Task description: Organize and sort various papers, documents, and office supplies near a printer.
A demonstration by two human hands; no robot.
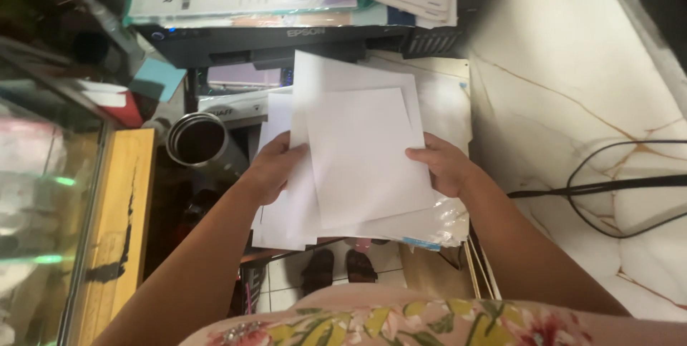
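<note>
A person stands over a cluttered desk, holding a loose stack of white paper sheets point(361, 156) between both hands, above more sheets and a plastic sleeve lying at the desk's near edge. The left hand point(275, 167) grips the stack's left edge, thumb on top and fingers curled beneath; the right hand point(447, 166) pinches the right edge the same way, thumb pressed onto the top sheet. The sheets sit uneven, fanned at slight angles, so squaring them would likely go best with a light grip that lets the edges slide level, both hands kept opposite each other. Past the stack, at the desk's far edge, stands a dark printer point(286, 38) with paper packs piled on top. A metal cup point(197, 140) sits just left of the left hand, near a wooden ledge. A black cable point(608, 185) loops over the pale marble floor to the right.
</note>
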